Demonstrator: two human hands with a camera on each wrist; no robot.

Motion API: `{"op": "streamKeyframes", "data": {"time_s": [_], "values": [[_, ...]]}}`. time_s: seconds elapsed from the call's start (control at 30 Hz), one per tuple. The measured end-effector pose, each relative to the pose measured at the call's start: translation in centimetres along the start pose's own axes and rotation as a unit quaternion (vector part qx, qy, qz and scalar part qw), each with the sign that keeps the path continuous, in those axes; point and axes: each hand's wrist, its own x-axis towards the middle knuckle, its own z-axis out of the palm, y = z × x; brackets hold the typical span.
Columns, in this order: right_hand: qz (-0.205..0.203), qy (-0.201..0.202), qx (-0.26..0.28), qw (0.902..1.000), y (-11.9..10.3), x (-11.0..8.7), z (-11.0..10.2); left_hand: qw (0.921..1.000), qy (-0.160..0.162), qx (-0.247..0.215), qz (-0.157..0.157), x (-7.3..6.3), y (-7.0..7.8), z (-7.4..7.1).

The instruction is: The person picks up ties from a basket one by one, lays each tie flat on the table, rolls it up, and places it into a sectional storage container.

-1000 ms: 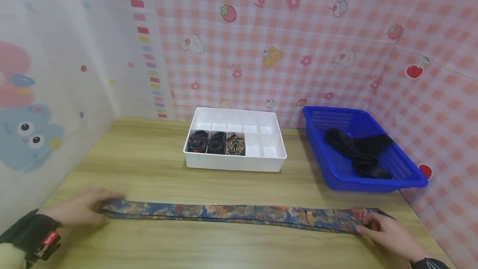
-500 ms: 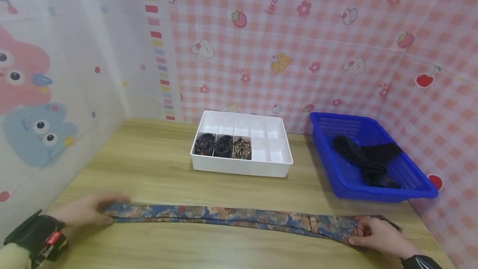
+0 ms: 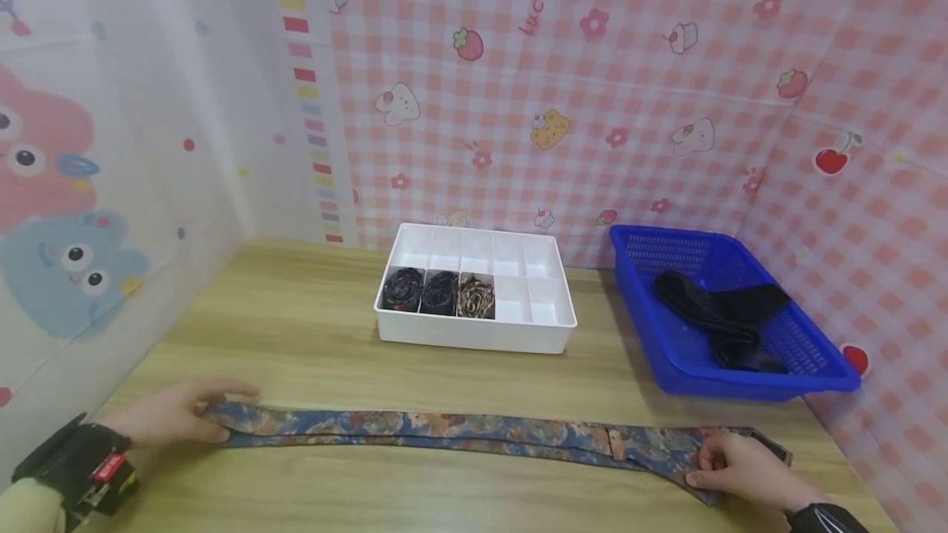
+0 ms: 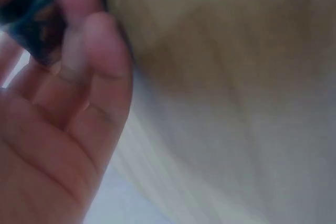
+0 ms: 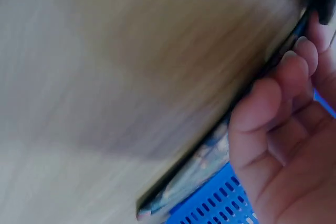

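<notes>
Here's the necktie [image 3: 437, 424] across the tabletop's [image 3: 311, 352] front, left hand [image 3: 174, 414] at its left end, right hand [image 3: 744, 471] near its right; behind, the divided box [image 3: 474, 336], three rolls [image 3: 439, 293] front-left; right of that, the basket [image 3: 741, 386], folded cloth [image 3: 711, 304] inside.

Booth with cartoon-print cloth walls [image 3: 578, 68]

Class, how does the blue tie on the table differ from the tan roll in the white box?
The blue tie lies stretched out; the tan roll is coiled. The tie is on the table; the roll sits inside the white box. The left hand and right hand hold the tie; neither touches the roll. Both are patterned.
</notes>
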Motion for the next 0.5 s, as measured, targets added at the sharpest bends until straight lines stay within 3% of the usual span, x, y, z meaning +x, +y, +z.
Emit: {"op": "streamKeyframes", "data": {"time_s": [0.1, 0.23, 0.33, 0.43, 0.5], "values": [[-0.014, -0.007, 0.004, 0.9999, -0.1, 0.1, 0.1, 0.9997, -0.006, -0.017, 0.015, 0.0, -0.5, -0.1], [-0.027, 0.009, 0.059, 0.9978, 0.6, 0.1, -1.1, 0.9980, -0.024, -0.052, 0.028, 0.2, -1.0, -0.4], [0.022, 0.016, 0.124, 0.9918, 1.5, -0.1, -2.2, 0.9975, -0.034, -0.060, 0.016, 0.5, -0.9, -0.6], [0.074, -0.004, 0.174, 0.9819, 2.5, -0.4, -3.0, 0.9992, -0.027, -0.025, 0.014, 0.9, -0.6, -0.6], [0.085, -0.016, 0.179, 0.9801, 3.1, -0.5, -3.2, 0.9995, -0.023, -0.003, 0.022, 1.2, -0.5, -0.6]]}}
